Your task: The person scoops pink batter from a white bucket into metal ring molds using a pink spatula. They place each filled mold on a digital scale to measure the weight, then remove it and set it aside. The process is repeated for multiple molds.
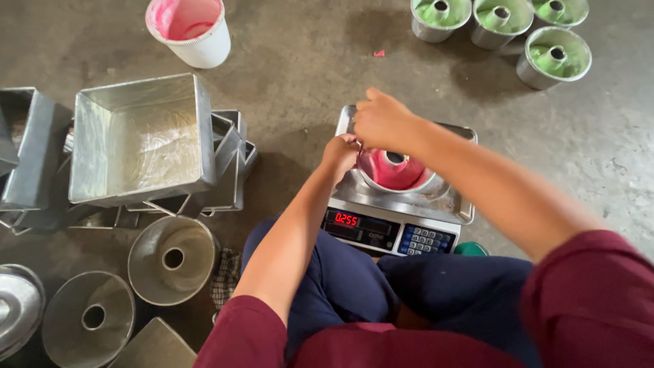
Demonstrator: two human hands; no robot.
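Round metal ring mould (397, 172) with centre tube, holding smooth pink batter, seated on steel pan of digital scale (436, 199) on concrete floor (306, 61). Left hand (340, 155) at mould's near rim, fingers curled closed on the edge. Right hand (381, 121) over far rim, fingers bent down; grip hidden, cannot tell. White bucket (191, 31) smeared pink beyond. Green-filled moulds (553, 58) upper right. Empty square tin (139, 140) left.
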